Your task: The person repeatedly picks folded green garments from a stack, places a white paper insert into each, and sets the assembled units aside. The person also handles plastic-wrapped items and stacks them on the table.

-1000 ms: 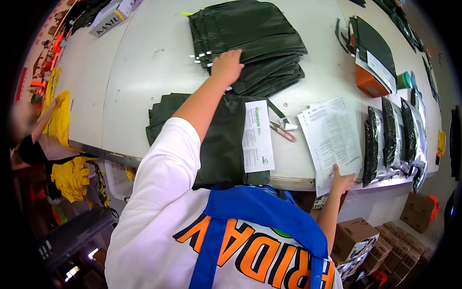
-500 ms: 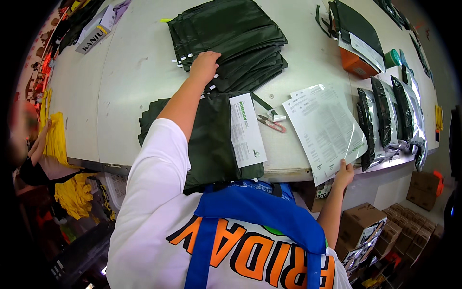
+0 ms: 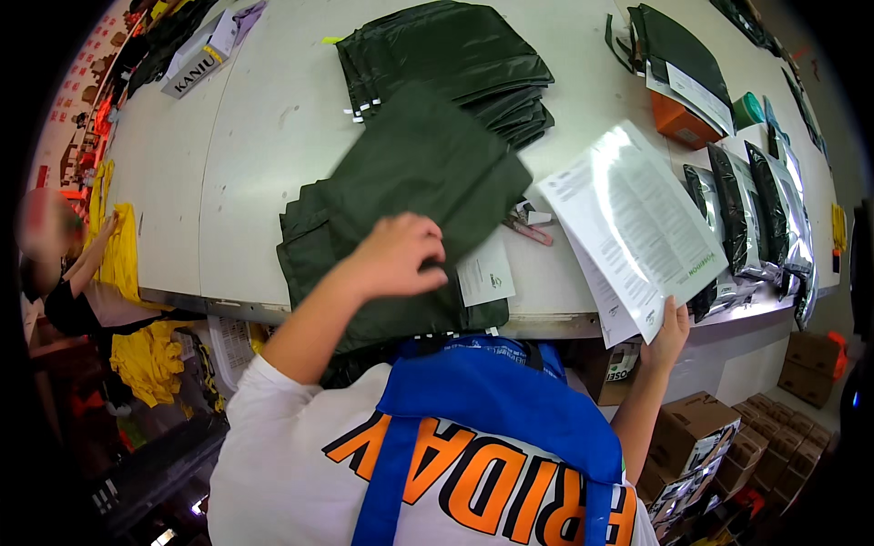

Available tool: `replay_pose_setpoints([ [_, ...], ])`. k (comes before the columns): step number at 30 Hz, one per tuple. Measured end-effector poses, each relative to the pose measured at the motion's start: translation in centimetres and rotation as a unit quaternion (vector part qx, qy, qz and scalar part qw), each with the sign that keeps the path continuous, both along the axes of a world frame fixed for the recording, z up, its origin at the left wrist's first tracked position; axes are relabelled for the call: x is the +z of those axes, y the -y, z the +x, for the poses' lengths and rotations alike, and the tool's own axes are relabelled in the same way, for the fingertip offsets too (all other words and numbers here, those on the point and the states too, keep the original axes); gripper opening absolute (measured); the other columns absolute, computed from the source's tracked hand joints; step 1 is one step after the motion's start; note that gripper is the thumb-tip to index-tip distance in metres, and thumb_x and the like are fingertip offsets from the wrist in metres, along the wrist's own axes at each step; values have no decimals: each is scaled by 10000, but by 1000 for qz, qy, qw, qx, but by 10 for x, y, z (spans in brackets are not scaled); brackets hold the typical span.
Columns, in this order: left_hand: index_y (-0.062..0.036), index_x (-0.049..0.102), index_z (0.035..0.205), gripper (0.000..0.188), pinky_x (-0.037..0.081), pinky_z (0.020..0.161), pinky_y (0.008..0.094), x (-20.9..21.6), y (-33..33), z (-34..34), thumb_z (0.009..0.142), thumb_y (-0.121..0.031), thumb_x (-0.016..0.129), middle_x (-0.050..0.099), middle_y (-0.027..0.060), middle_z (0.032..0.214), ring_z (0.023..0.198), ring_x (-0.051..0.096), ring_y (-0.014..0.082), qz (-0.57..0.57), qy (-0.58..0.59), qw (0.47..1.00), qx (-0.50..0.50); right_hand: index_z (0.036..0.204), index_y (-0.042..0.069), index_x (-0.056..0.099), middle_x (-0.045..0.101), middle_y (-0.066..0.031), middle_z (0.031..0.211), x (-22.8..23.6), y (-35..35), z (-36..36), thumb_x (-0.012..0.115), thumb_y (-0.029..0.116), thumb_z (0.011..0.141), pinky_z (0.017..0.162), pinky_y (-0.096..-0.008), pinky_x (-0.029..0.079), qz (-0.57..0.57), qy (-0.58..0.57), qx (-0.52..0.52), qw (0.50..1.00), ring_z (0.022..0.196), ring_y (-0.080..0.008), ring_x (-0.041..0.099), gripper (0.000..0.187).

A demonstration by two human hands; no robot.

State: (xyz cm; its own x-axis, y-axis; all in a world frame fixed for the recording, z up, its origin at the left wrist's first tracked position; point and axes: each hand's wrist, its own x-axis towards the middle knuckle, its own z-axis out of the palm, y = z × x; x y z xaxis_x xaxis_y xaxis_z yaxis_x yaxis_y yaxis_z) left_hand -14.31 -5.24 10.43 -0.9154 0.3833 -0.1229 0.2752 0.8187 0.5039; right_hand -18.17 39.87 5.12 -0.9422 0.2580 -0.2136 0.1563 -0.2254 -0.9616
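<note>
My left hand (image 3: 401,257), fingers curled, is at the near edge of a dark green folded fabric piece (image 3: 423,164), which is blurred by motion. That piece lies over a near stack of similar dark green pieces (image 3: 305,241) and partly covers a white printed card (image 3: 487,273) on top. Beyond it is a taller dark green stack (image 3: 442,45) with small white tags at its edge. My right hand (image 3: 667,337) pinches the lower corner of several glossy printed sheets (image 3: 637,227), tilted above the table edge. Red-handled thread snips (image 3: 530,232) sit between stack and sheets.
At the right stand several dark, shiny plastic packages (image 3: 774,209) and an orange box (image 3: 681,118) under dark fabric and papers. A grey-white box (image 3: 200,59) is at the far left. Another person handles yellow fabric (image 3: 123,259). Cartons (image 3: 687,428) are stacked below, right.
My left hand has come back from the far stack, and a dark green piece has moved nearer, over the near stack and card. The sheets in my right hand have lifted and tilted.
</note>
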Motion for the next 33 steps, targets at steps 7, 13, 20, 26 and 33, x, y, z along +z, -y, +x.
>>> replay_pose_setpoints([
  [7, -64, 566, 1024, 343, 459, 824, 411, -99, -44, 48, 743, -196, 711, 549, 113, 1022, 982, 528, 316, -31, -65, 951, 299, 1111, -56, 584, 655, -79, 974, 16, 34, 1, 528, 87, 940, 712, -247, 498, 51, 97, 181, 977, 807, -102, 608, 230],
  [13, -25, 549, 860, 135, 479, 649, 405, -105, -28, 35, 781, -89, 639, 590, 134, 777, 712, 589, 313, 88, -69, 926, 361, 1060, -67, 600, 664, -77, 921, 32, 33, -3, 539, 67, 916, 674, -242, 493, 101, 165, 268, 944, 759, -96, 608, 206],
  [20, -17, 546, 872, 102, 463, 603, 368, -57, -36, 37, 815, -77, 605, 592, 136, 794, 668, 591, 283, 143, -65, 946, 282, 1037, -48, 609, 646, -56, 869, 12, 104, -10, 551, 97, 903, 676, -247, 466, 189, 106, 312, 925, 744, -95, 573, 206],
  [26, -10, 543, 873, 118, 470, 614, 372, -57, -18, 40, 812, -78, 618, 595, 142, 794, 677, 599, 278, 106, -42, 940, 322, 1072, -51, 602, 649, -68, 903, 6, 115, -18, 523, 103, 924, 668, -247, 479, 127, 131, 268, 946, 751, -102, 585, 228],
  [33, 4, 547, 881, 130, 469, 611, 324, -57, -28, 31, 819, -72, 632, 604, 136, 775, 653, 587, 226, 190, -7, 928, 319, 1064, -27, 600, 651, -53, 877, -7, 138, -15, 540, 152, 937, 689, -241, 474, 113, 95, 337, 930, 756, -105, 579, 227],
])
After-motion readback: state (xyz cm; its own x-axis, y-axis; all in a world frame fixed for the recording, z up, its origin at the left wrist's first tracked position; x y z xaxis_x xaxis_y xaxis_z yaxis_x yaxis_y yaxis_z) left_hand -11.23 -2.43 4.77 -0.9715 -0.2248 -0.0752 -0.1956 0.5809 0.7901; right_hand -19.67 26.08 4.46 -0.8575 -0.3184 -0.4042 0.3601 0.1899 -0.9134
